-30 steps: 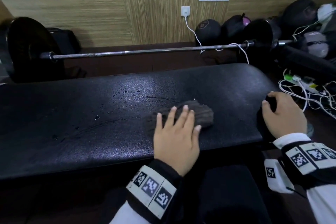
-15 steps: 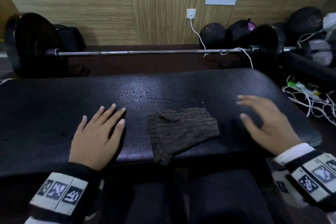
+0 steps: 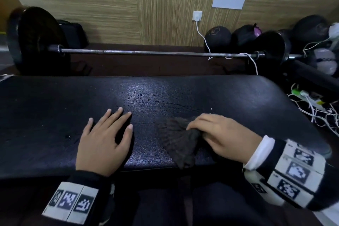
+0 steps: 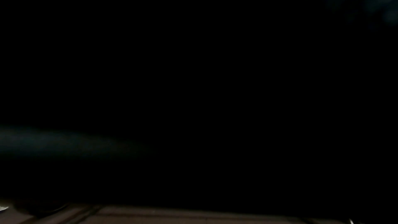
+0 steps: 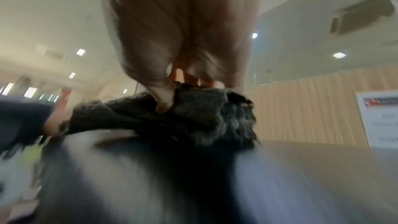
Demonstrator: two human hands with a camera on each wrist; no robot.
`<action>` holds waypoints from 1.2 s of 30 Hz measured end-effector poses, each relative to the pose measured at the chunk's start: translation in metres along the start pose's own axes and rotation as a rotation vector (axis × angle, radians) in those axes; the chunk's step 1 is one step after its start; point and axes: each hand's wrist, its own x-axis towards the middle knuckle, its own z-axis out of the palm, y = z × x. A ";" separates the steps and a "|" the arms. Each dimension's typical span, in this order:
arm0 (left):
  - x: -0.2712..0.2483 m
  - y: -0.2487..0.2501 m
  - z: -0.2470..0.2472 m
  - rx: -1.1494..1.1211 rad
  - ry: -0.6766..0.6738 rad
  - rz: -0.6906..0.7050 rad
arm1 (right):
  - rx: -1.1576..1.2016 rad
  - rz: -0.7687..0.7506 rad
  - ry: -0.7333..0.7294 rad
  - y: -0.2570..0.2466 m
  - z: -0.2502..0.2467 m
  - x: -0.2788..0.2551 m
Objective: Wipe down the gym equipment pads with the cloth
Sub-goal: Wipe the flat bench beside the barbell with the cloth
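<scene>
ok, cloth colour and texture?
Dark brown-grey, ribbed knit cloth, gripped by the right hand. The head view shows it best.

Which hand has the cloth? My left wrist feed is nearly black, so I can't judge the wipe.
Observer: The right hand has it; its fingers curl round the cloth and the thumb digs into the bunched knit.
Operator: Where's the left hand, then?
Observer: The left hand lies flat on the pad, fingers spread, apart from the cloth and to its left.
Operator: Anything left to wipe?
Observer: Droplets show in the sheen on the pad, beyond both hands.
Operator: Is the cloth fully on the pad?
Observer: No, its near end hangs over the pad's front edge.
</scene>
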 end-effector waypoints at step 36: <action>-0.010 -0.059 -0.024 -0.021 0.099 -0.089 | -0.157 0.607 -0.504 0.133 -0.013 0.130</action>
